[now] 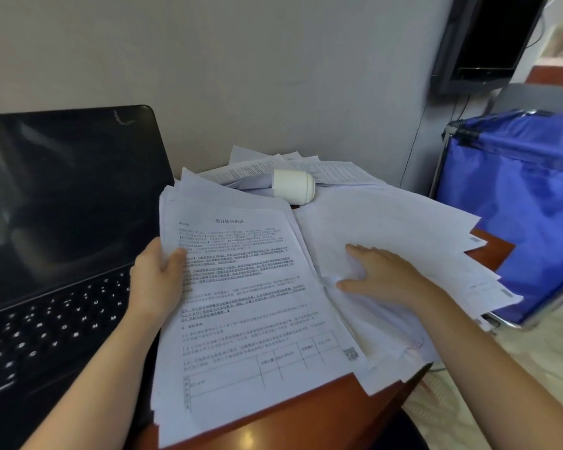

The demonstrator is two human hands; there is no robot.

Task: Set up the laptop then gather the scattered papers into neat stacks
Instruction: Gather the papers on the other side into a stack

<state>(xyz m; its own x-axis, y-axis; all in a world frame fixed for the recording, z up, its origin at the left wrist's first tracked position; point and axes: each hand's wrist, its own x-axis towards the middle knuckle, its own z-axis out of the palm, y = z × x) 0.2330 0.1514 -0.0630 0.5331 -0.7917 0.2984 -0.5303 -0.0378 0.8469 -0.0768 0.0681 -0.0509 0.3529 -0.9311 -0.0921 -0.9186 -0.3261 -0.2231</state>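
A black laptop (59,241) stands open on the left of the desk, its screen dark. Beside it lies a thick stack of printed papers (251,319) with a form on top. My left hand (156,280) grips that stack's left edge, thumb on the top sheet. To the right, loose white sheets (413,241) fan out over the desk's right edge. My right hand (381,274) rests flat on them, fingers spread. More papers (309,167) lie crumpled at the back.
A white cylindrical container (293,186) lies on its side on the back papers. The red-brown desk (306,414) shows at the front. A blue fabric cart (514,203) stands close on the right. A dark monitor (488,40) hangs on the wall above.
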